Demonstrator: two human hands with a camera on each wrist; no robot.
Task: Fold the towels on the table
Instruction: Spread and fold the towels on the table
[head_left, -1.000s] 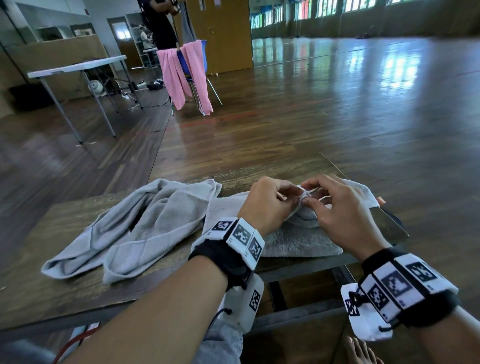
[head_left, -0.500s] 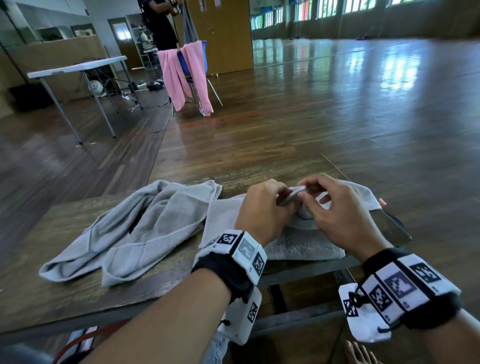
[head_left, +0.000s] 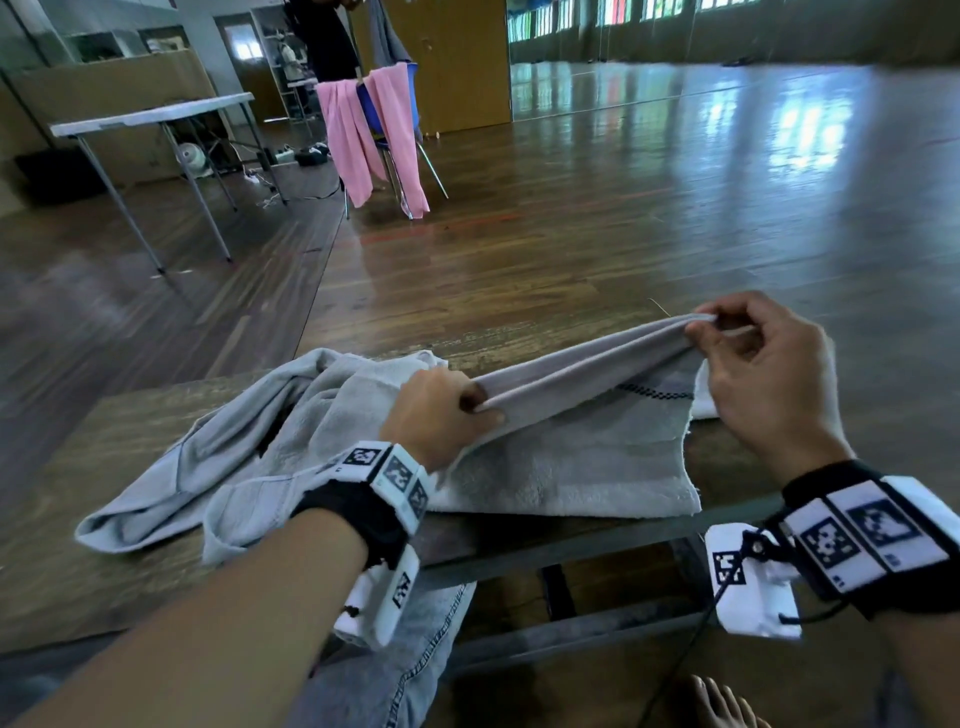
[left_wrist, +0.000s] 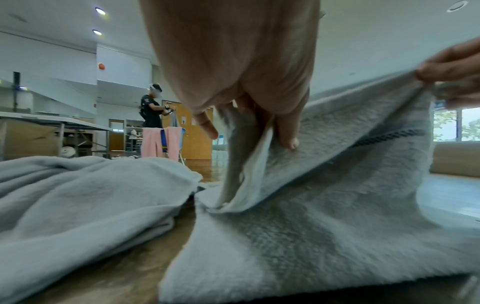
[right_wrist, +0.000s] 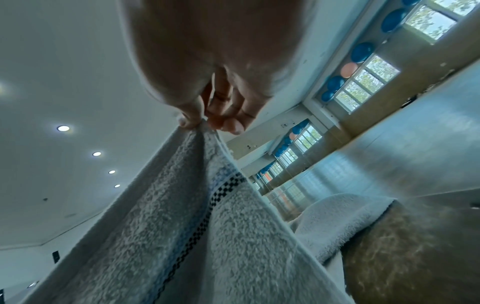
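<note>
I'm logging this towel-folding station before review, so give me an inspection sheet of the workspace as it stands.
Surface: low wooden table, worn top, metal frame underneath.
Job's things: grey towel with checkered band, one edge lifted and stretched between both hands, the rest on the table; crumpled grey towel unfolded at left; white cloth partly hidden at right.
Clutter: nothing seen.
Hands: left hand grips the lifted edge low; right hand pinches its other end higher.
Cables: thin black cord hanging from the right wrist unit.
Surroundings: wooden floor, blue chair draped with pink cloth, folding table, a person standing behind the chair.
</note>
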